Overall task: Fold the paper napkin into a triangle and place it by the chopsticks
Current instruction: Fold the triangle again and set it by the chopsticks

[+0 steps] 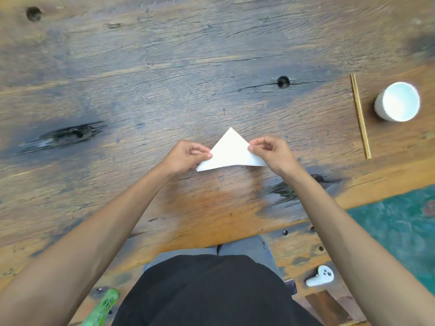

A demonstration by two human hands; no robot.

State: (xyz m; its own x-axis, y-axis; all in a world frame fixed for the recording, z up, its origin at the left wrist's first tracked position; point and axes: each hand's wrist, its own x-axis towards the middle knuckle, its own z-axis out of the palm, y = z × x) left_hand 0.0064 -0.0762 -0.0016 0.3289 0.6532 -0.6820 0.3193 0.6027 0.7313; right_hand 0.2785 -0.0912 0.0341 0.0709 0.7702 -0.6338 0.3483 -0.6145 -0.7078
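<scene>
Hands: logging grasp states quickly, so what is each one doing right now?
Left hand: closed, pinching the left edge of the napkin.
Right hand: closed, pinching the napkin's right edge.

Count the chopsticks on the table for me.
2: the chopsticks lie side by side, touching, right of the napkin and just left of the white cup.

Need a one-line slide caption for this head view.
Both hands, left hand and right hand, pinch a triangle-folded paper napkin over the wooden table, chopsticks and white cup off right.
</scene>
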